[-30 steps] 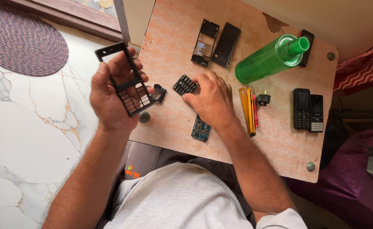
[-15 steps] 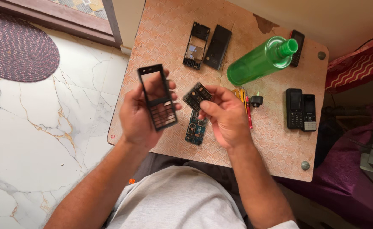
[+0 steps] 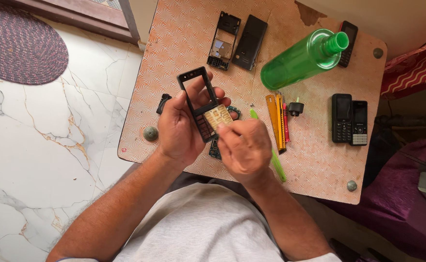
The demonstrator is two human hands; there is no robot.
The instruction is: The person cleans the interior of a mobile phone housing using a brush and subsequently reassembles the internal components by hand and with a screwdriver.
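- A black phone frame point(image 3: 199, 99) is held in the left hand point(image 3: 180, 127), a little left of the frame's centre and above the bench point(image 3: 184, 46); the left fingers are wrapped around its lower half, so the grip looks closed on it.
- The frame is kept off the bench, presumably so that both of its faces can be reached.
- Its long axis runs from upper left to lower right: the empty screen window points to the upper left, and the keypad end sits in the palm.
- A small tan keypad sheet point(image 3: 218, 116) is pinched between the fingertips of the right hand point(image 3: 244, 148) and laid against the lower part of the frame; those fingers are pressed together on it.
- The sheet is tilted much as the frame is, apparently to line it up with the key openings.
- Under the hands, a small circuit board point(image 3: 214, 149) is partly seen on the bench.
- At the upper middle, another open phone shell point(image 3: 224, 41) and a dark back cover point(image 3: 249, 36) lie side by side.
- A green bottle point(image 3: 302, 58) lies on its side at the upper right, its neck towards the right.
- Just right of the hands, slim yellow and red tools point(image 3: 277, 121) are laid together; a green tool point(image 3: 277, 167) passes under the right hand.
- Two whole phones point(image 3: 349, 119) lie side by side further right.
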